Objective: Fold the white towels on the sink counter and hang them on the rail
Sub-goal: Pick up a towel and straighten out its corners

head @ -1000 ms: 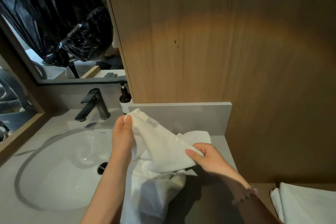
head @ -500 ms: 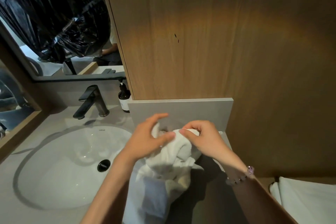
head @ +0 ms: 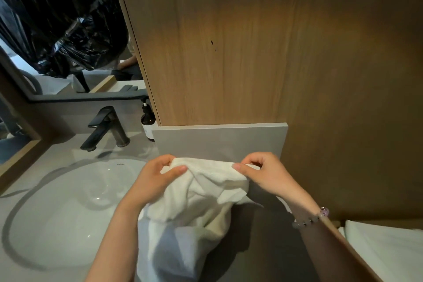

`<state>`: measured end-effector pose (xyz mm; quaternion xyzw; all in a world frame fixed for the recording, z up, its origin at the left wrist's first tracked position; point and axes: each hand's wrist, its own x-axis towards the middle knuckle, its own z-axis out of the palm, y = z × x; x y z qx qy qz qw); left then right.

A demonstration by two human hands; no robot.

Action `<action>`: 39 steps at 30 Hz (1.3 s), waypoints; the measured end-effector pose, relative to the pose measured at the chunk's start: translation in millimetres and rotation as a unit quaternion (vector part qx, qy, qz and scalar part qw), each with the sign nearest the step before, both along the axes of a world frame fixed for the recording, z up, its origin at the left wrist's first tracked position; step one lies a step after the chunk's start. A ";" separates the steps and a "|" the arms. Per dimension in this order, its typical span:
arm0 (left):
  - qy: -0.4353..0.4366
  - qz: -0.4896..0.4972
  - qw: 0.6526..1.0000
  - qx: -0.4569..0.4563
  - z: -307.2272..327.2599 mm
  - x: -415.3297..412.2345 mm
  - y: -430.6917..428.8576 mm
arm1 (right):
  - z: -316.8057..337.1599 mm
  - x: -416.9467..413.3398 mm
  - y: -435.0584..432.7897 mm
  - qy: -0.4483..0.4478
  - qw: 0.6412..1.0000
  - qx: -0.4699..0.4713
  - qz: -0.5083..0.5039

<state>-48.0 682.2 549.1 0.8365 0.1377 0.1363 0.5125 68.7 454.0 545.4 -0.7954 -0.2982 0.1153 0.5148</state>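
Over a grey bench (head: 52,158) against a wood panel (head: 251,52): white towel (head: 201,201) held up by its top edge, pinched by left hand (head: 155,181) and right hand (head: 263,176), both gripping the hem. Held apart, probably to pull that edge straight for folding; hangs bunched below. Further out: white basin (head: 80,213), dark tap (head: 105,130), soap bottle (head: 147,121), mirror (head: 57,30), more white cloth (head: 384,254) lower right. No rail visible.

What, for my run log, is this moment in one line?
left hand: pinches towel top edge | right hand: pinches same edge | towel: bunched, not yet folded
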 end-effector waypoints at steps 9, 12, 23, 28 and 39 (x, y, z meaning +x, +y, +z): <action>0.136 0.078 0.956 0.250 4.8 -14.5 16.3 | -8.3 4.3 7.0 0.101 0.994 0.038 0.014; 0.099 -0.010 0.960 0.262 21.7 -7.8 -1.4 | -0.4 -1.0 14.5 0.115 0.991 0.068 0.019; -0.047 -0.033 0.993 0.100 27.0 17.3 -39.3 | 2.0 -15.2 40.4 0.107 0.980 0.134 0.097; -0.102 -0.009 0.995 -0.010 38.9 14.0 -42.3 | -11.1 -22.9 52.7 0.140 0.980 0.069 0.122; -0.142 0.128 0.940 -0.284 39.3 22.0 -23.3 | -21.7 -31.3 57.7 0.031 0.997 -0.031 0.061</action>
